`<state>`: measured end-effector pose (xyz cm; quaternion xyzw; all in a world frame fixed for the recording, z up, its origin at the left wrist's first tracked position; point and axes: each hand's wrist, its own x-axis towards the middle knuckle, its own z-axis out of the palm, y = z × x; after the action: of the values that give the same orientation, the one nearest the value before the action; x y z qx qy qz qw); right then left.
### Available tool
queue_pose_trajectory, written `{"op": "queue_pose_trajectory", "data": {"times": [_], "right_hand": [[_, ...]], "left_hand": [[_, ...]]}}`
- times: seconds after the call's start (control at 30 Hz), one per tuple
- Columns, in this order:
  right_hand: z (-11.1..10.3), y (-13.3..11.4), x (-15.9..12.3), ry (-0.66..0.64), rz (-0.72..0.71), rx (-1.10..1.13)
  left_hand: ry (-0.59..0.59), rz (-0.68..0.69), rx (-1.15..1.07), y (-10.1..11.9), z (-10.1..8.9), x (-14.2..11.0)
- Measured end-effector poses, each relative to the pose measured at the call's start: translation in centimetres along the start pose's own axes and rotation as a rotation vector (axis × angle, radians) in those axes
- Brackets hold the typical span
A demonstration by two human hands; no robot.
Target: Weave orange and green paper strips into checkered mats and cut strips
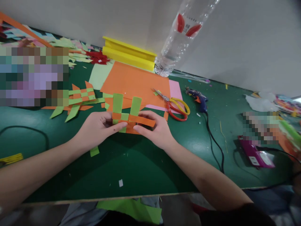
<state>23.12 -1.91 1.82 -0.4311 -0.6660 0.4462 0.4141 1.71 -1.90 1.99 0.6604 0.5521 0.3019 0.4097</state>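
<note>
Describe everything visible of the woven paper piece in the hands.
The woven paper piece looks like flat strips of orange and green paper interlaced in a small checked pattern. Two green strips stand up from its top, with a gap between them, and an orange strip sticks out toward the right hand. That hand and the left hand grip it from either side, thumbs in front. Its back is hidden.

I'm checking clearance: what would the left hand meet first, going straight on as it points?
The woven orange-and-green paper piece the left hand holds; beyond, probably the flat orange paper sheet, though depth is unclear.
</note>
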Motion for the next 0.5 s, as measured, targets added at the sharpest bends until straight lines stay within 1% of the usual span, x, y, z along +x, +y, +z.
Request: {"op": "queue_pose_trajectory", "data": {"times": [0.13,0.23,0.33,0.4,0.5], "right_hand": [[0.0,0.08,-0.14,0.149,-0.153,-0.007],[-0.16,-0.11,-0.26,0.211,-0.284,-0.143],[-0.34,-0.22,-0.23,0.233,-0.5,-0.35],[-0.42,-0.12,-0.16,0.23,-0.619,-0.455],[-0.43,0.17,-0.11,0.204,-0.695,-0.561]], "left_hand": [[-0.011,0.03,-0.011,-0.1,0.03,-0.01],[-0.013,0.039,-0.017,-0.28,0.07,-0.06],[-0.016,0.058,-0.017,-0.38,0.12,-0.11],[-0.029,0.081,-0.014,-0.38,0.15,-0.14],[-0.044,0.121,0.01,-0.32,0.18,-0.23]]}}
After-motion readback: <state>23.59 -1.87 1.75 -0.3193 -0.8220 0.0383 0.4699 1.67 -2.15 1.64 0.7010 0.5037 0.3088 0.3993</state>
